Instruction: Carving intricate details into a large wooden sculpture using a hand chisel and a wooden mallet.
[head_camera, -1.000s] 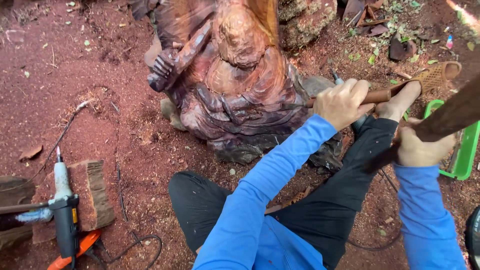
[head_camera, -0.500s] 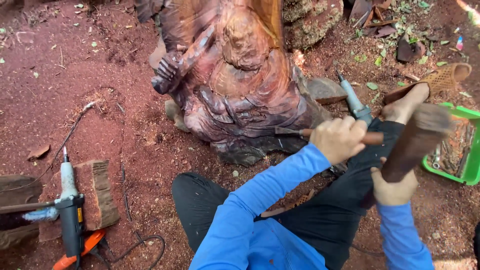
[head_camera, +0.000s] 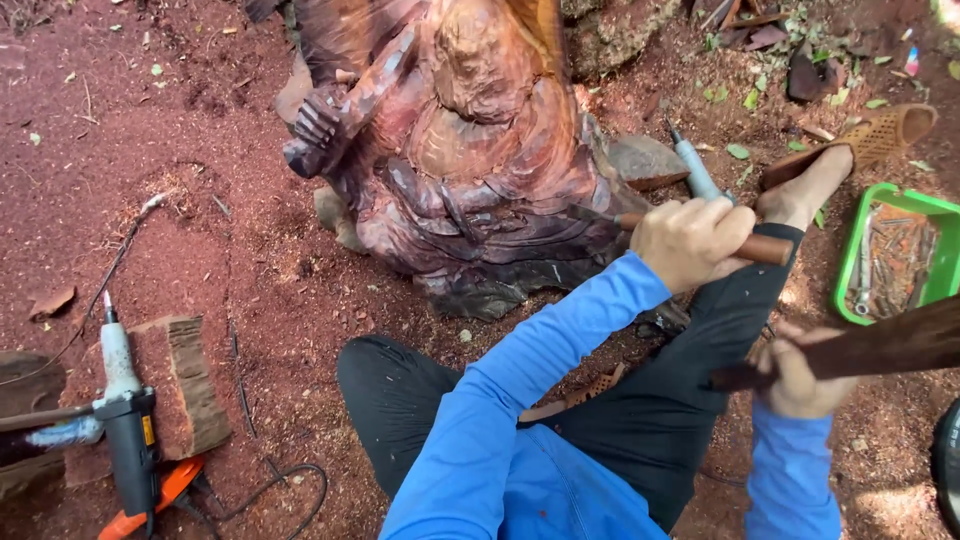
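The wooden-handled chisel (head_camera: 745, 245) sits right of centre in the frame, its metal end set against the lower right side of the big reddish-brown carved wood figure (head_camera: 470, 150) that fills the upper middle. The left hand (head_camera: 690, 240) is wrapped tight around the handle, fingers fully closed, with only the butt end showing to its right. Lower right, the right hand (head_camera: 800, 375) is closed around the grip of a dark wooden mallet (head_camera: 880, 345), whose head runs out past the right edge of the frame.

A bare foot (head_camera: 805, 190) in a tan perforated sandal (head_camera: 880, 135) lies just right of the chisel, and beside it at the right edge stands a green tray (head_camera: 850, 250) of small metal tools, too blurred to tell apart. A grey tool handle (head_camera: 695, 170) pokes up between the figure and the foot.

The open red dirt ground (head_camera: 150, 130) spreads across the left half. At the lower left, a grey power tool (head_camera: 125, 420) lies beside a wood block (head_camera: 185, 385), its cord trailing, with an orange tool (head_camera: 150, 500) cut off by the bottom edge. The figure's top is cut off by the upper edge.
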